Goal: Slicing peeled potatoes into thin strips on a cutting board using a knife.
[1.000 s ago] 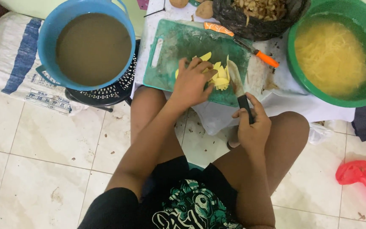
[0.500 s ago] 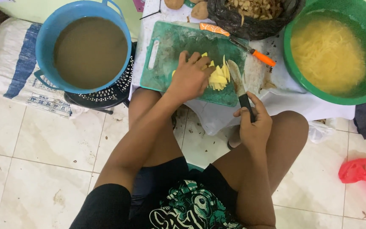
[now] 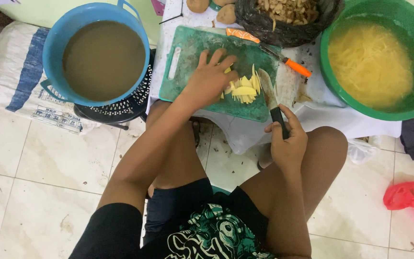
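Two hands at the green cutting board (image 3: 188, 72): my left hand (image 3: 209, 79) lies flat, fingers spread, pressing on the pile of pale yellow potato strips (image 3: 243, 88) near the board's right edge. My right hand (image 3: 288, 144) is closed around the black handle of the knife (image 3: 269, 93), off the board's near right corner. The knife's long axis runs away from me, the blade tip pointing to the far edge, the blade just right of the strips, close against them.

One more knife, orange-handled (image 3: 291, 64), lies past the board's far right corner, slanting with its handle to the right; an orange peeler (image 3: 243, 35) rests on the board's far edge. The board sits on a white cloth (image 3: 322, 120) over the low surface, its handle slot at the left.

Two tubs: a blue tub (image 3: 53, 52) of murky brown water at the left, set on a black perforated basket (image 3: 120, 108), and a green tub (image 3: 341, 81) of cut yellow strips in water at the right. One black bag of peelings (image 3: 283, 19) sits at the far edge, three unpeeled potatoes (image 3: 198, 5) beside it. One white sack (image 3: 20, 81) with a blue stripe and a small printed patch lies on the tiled floor at the left; one red plastic bag (image 3: 410, 199) lies on the right.
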